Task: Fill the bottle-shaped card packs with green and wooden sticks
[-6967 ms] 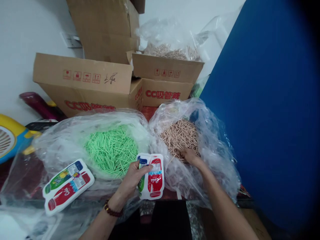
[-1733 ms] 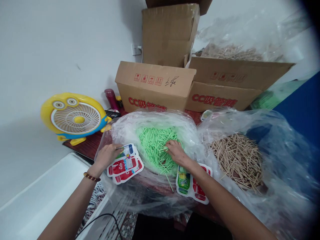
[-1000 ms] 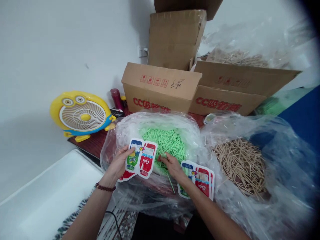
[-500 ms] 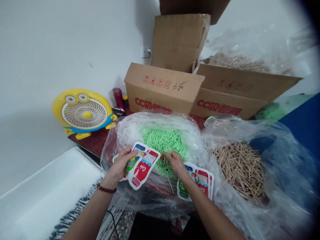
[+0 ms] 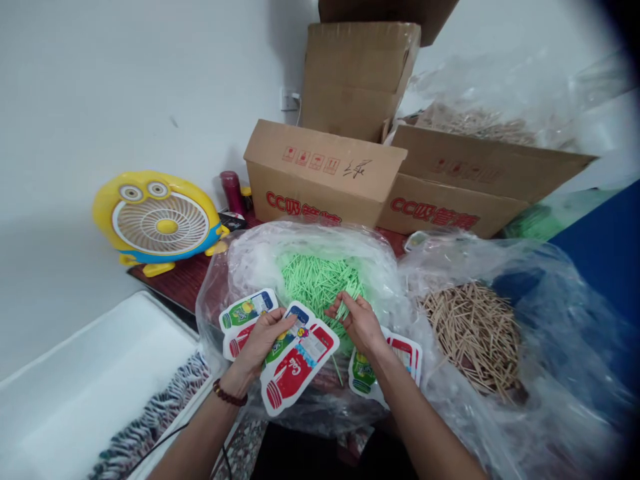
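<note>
My left hand (image 5: 265,340) grips a flat bottle-shaped packet (image 5: 300,363), printed with a red cola bottle and a green drink bottle. Behind that hand, to its left, lies another such packet (image 5: 245,317). A heap of thin green sticks (image 5: 315,280) sits in a clear plastic bag (image 5: 255,250). At the heap's right edge my right hand (image 5: 361,323) is closed, fingertips pinching several green sticks. More packets (image 5: 407,353) lie partly hidden beneath my right wrist. One loose green stick (image 5: 337,370) hangs down at the heap's front.
Brown sticks (image 5: 475,337) fill another clear bag at the right. Cardboard boxes (image 5: 320,173) stand at the back. A yellow toy-shaped fan (image 5: 160,220) stands on the dark red table (image 5: 183,283). At lower left is a white foam box (image 5: 75,380) with many packets in a row.
My left hand has moved right and down with its packet, uncovering the packet behind it. My right hand has risen slightly, and green sticks now show in its fingers.
</note>
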Demonstrator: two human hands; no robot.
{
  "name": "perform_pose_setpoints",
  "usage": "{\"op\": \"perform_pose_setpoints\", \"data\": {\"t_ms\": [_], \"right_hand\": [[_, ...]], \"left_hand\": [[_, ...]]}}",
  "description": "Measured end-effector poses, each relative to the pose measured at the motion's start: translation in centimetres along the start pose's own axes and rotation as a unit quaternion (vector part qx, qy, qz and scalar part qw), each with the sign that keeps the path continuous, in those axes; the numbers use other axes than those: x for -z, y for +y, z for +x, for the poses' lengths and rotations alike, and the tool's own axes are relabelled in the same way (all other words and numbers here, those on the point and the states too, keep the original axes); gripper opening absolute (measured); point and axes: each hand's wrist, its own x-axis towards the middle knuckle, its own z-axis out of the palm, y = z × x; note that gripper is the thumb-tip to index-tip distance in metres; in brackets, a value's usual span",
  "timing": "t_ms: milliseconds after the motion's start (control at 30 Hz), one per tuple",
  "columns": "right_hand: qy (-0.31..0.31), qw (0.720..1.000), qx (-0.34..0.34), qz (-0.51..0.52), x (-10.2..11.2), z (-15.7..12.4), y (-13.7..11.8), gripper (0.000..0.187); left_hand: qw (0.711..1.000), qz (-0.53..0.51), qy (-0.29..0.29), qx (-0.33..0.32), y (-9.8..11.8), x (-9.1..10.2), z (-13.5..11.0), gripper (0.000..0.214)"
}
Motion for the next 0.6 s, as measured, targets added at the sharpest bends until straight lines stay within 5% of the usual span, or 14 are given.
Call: {"op": "perform_pose_setpoints", "data": {"t_ms": [167, 433, 600], "right_hand": [[-0.003, 0.993, 0.009, 0.117, 0.0, -1.3, -0.4, 0.021], [-0.011, 1.0, -0.003, -0.019, 0.6, -2.2, 2.6, 0.029], [0.04, 0.991, 0.054, 0.116, -0.3, -2.4, -0.2, 0.023]], "left_hand": [[0.998, 0.065, -0.019, 0.0, -0.2, -0.9, -0.2, 0.024], [0.989, 0.138, -0.009, -0.061, -1.5, -1.5, 0.2, 0.03], [0.98, 0.179, -0.072, -0.058, -1.9, -1.2, 0.0, 0.033]]}}
